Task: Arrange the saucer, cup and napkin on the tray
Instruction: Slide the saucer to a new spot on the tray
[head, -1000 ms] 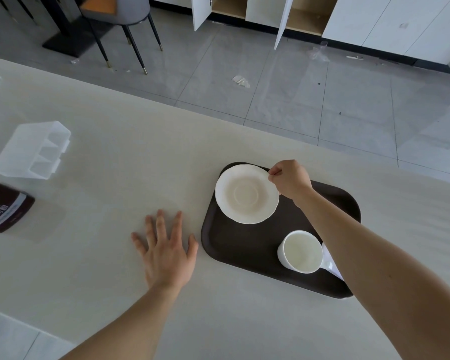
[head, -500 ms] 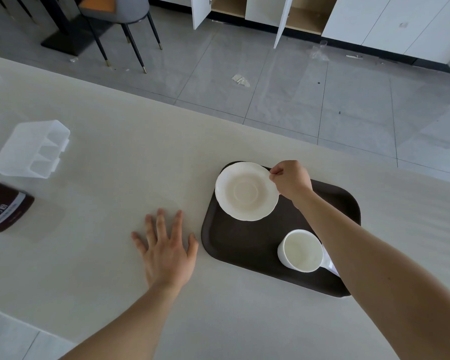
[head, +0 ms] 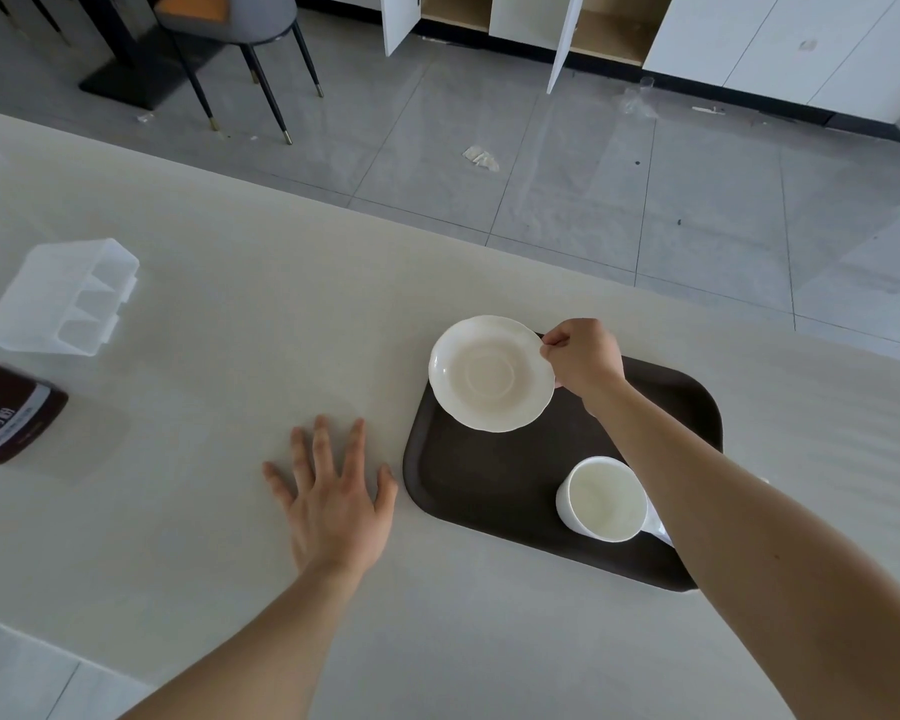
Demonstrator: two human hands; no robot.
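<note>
Right hand (head: 583,363) pinching the saucer (head: 492,374) by its right rim, thumb and fingers closed on the edge, likely so the bowl of the dish stays free. Saucer sitting over the far left corner of the tray (head: 484,485), its far edge overhanging the tray rim toward the counter (head: 281,283); whether fully resting or a touch lifted, hard to tell from here. Rim grip from the side, probably for sliding or nudging the dish inward to a settled spot.

Cup (head: 605,498) upright and empty at the tray's near right part, well apart from the saucer, partly tucked under the right forearm. A sliver of white at the cup's right side, just past the forearm: possibly the napkin, possibly the handle, too hidden to call.

Left hand (head: 333,501) flat on the counter, fingers spread, holding nothing, just beside the tray's near left edge; looks like a brace for the reach across.

Off toward the counter's left edge, a clear plastic organiser (head: 61,298) and a brown cocoa container (head: 6,415), well apart from the action.

Saucer placement in hand; cup-on-saucer not yet done.
</note>
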